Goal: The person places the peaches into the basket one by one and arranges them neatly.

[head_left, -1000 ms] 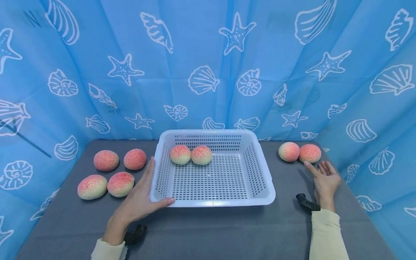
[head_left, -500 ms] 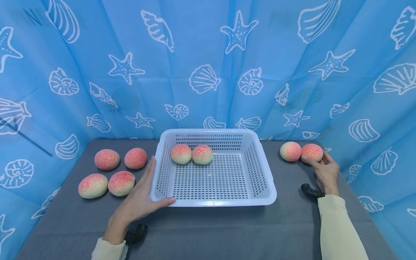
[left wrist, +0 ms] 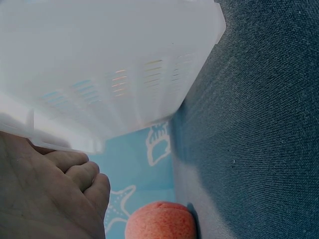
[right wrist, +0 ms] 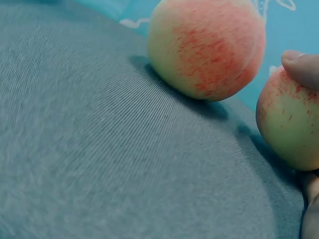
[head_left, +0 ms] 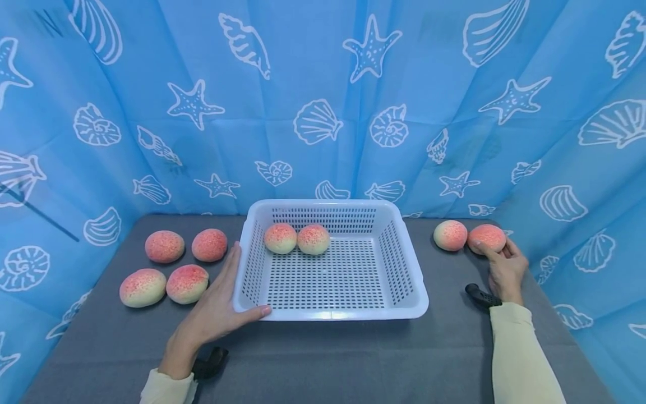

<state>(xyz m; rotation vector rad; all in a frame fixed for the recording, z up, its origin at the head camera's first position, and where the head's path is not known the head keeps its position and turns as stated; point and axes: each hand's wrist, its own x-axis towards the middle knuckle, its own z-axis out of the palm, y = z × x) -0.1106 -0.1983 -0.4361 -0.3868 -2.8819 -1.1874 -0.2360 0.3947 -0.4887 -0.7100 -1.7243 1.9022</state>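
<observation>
In the head view my left hand (head_left: 209, 317) rests at the near left corner of a white basket (head_left: 330, 315), fingers stretched along its left side and thumb on the near rim. The left wrist view shows these fingers (left wrist: 82, 172) against the basket's outer wall (left wrist: 114, 59). Two peaches (head_left: 280, 238) (head_left: 313, 239) lie in the basket's far left part. At the right, my right hand (head_left: 507, 275) grips a peach (head_left: 487, 238) between thumb and fingers. Beside it sits another peach (head_left: 450, 235); the right wrist view shows a gap between this peach (right wrist: 209, 45) and the gripped one (right wrist: 289, 119).
Left of the basket, several peaches (head_left: 164, 246) (head_left: 209, 244) (head_left: 143, 288) (head_left: 187, 284) lie on the grey cloth (head_left: 303, 365), near my left hand. A blue curtain (head_left: 323, 163) with white shells and starfish hangs behind and beside the table.
My right hand has moved up to the far right peach and taken hold of it; that peach has shifted slightly right, away from its neighbour. My left hand keeps its place on the basket.
</observation>
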